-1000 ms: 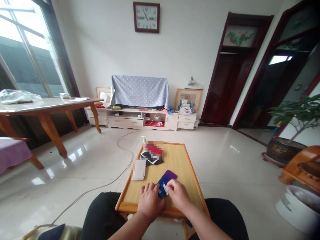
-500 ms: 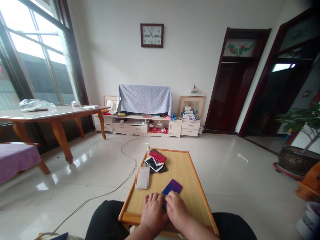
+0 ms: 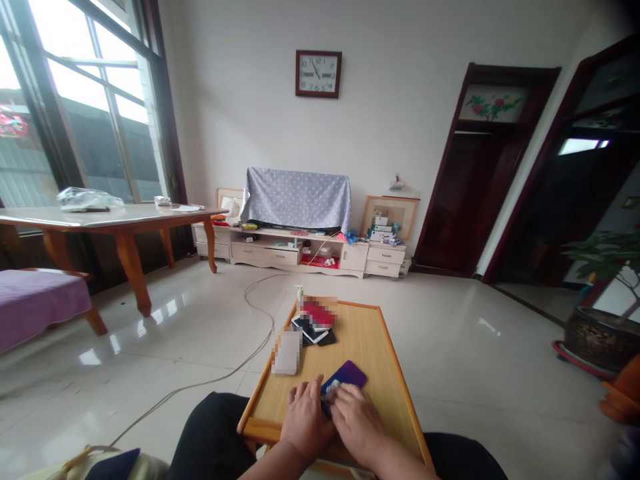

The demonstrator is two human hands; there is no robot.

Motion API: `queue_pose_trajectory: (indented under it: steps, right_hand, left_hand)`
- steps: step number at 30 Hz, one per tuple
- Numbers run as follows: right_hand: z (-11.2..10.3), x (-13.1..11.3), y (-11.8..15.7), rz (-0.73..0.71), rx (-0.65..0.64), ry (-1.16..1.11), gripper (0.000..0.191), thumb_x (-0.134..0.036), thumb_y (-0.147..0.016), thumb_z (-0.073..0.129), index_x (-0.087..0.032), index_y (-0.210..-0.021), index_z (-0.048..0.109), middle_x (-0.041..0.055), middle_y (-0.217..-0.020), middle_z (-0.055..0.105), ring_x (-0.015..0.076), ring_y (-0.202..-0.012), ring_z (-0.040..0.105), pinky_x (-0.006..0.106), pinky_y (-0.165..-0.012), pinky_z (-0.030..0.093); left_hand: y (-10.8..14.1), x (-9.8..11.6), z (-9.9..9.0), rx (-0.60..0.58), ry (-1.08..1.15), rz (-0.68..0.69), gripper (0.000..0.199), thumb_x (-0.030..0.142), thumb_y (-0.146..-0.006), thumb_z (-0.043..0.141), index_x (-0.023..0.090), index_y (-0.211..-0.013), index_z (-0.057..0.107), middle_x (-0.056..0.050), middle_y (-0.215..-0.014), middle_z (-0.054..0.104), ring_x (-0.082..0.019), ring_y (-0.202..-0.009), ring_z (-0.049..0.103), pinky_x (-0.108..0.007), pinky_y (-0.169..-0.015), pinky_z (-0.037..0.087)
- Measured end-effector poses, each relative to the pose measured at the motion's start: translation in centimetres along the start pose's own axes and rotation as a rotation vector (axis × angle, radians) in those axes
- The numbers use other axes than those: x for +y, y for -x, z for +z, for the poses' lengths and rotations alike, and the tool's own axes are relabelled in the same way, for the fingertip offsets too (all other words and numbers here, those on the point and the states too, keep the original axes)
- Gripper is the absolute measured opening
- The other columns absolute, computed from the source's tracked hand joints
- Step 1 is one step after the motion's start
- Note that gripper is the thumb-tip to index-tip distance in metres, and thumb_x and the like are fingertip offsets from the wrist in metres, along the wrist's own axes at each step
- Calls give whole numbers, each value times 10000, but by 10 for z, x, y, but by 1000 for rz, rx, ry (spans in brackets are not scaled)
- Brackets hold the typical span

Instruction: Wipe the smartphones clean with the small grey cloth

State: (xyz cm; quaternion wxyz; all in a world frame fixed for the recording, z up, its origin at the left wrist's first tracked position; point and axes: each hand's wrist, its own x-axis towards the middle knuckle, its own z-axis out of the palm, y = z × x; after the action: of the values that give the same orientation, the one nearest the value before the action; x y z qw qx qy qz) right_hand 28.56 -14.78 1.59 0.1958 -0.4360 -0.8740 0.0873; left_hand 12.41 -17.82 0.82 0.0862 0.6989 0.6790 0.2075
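A blue-purple phone [image 3: 353, 374] lies face down on the small wooden table [image 3: 385, 360], close to its near edge. My left hand [image 3: 304, 415] rests over the phone's lower left side, its fingers bent against it. From the right, my right hand [image 3: 356, 415] presses a small crumpled whitish wad [image 3: 334, 386] onto the phone's back. The lower part of the phone is hidden by both hands.
Farther back on the small table are a blurred-out pale item [image 3: 287, 353], a stack of phones [image 3: 315, 330] and a pump bottle [image 3: 299, 293]. A cable [image 3: 210, 382] runs across the floor at left.
My right hand has flattened and its fingers stretch farther over the phone. The whitish wad shows more clearly. The whole view has shifted slightly.
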Motion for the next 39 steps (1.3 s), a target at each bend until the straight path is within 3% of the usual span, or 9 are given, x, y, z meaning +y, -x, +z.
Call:
queue_pose_trajectory:
  steps: [4, 10, 16, 22, 26, 30, 32, 36, 39]
  right_hand:
    - [-8, 8, -8, 254, -8, 74, 419, -351, -1018, 345, -290, -1258, 684, 22, -1389, 611, 304, -1365, 418, 482, -1067, 350]
    - [2, -7, -7, 54, -87, -8, 405, -352, -1025, 352, -371, -1340, 605, -38, -1385, 614, 261, -1388, 386, 461, -1113, 284]
    - [-2, 17, -21, 308, -26, 90, 418, -360, -1017, 350, -315, -1296, 658, -4, -1408, 595, 296, -1409, 352, 492, -1121, 277]
    - [12, -2, -22, 59, -75, 6, 434, -341, -1023, 333, -298, -1345, 620, -12, -1395, 607, 244, -1380, 395, 407, -1160, 249]
    - [-1, 16, -39, 213, -112, 78, 409, -376, -1022, 342, -367, -1299, 643, -48, -1413, 589, 241, -1407, 357, 438, -1163, 231]
    - [-5, 29, -50, 352, -77, 116, 471, -370, -1036, 267, -294, -1358, 603, 36, -1488, 514, 291, -1441, 313, 560, -1155, 199]
    - [3, 19, -43, 345, -80, 105, 476, -367, -1037, 261, -289, -1380, 581, 40, -1511, 485, 289, -1456, 298, 582, -1165, 170]
    - [17, -3, -19, 127, -129, -28, 489, -372, -1043, 251, -317, -1493, 433, 5, -1559, 413, 251, -1489, 245, 557, -1202, 127]
    - [9, 4, -15, 162, -126, -15, 480, -413, -1043, 243, -359, -1453, 484, -14, -1543, 432, 279, -1490, 246, 616, -1191, 109]
  left_hand:
    - [-2, -2, 2, 8, 25, 4, 799, 398, -702, 611, 196, -1451, 416, -118, -1372, 591, -309, -1275, 481, -423, -1105, 248]
    - [-6, -5, 9, 24, 24, 19, 681, 340, -835, 509, 168, -1477, 363, -141, -1395, 571, -283, -1251, 498, -423, -1083, 267]
    - [-7, -6, 10, 23, 45, 9, 875, 419, -703, 638, 168, -1487, 342, -135, -1374, 585, -312, -1259, 485, -430, -1095, 252]
    - [-7, -7, 11, 24, 35, 29, 708, 390, -827, 511, 152, -1478, 367, -138, -1431, 544, -290, -1245, 500, -425, -1082, 265]
    - [-7, -5, 8, 21, 9, 32, 779, 443, -748, 595, 163, -1451, 408, -127, -1403, 566, -311, -1237, 492, -438, -1090, 260]
    - [-7, -7, 7, 16, 4, 40, 791, 434, -708, 626, 176, -1432, 441, -120, -1362, 592, -310, -1233, 490, -433, -1083, 263]
    - [-7, -8, 9, 32, 12, 50, 765, 435, -725, 615, 170, -1425, 453, -119, -1373, 586, -305, -1230, 491, -432, -1080, 262]
    - [-6, -9, 12, 59, 11, 46, 585, 324, -854, 451, 175, -1418, 478, -106, -1398, 579, -266, -1209, 511, -421, -1071, 261]
    - [-5, -7, 12, 49, -3, 33, 627, 348, -808, 506, 168, -1409, 491, -107, -1399, 582, -274, -1227, 504, -425, -1089, 251]
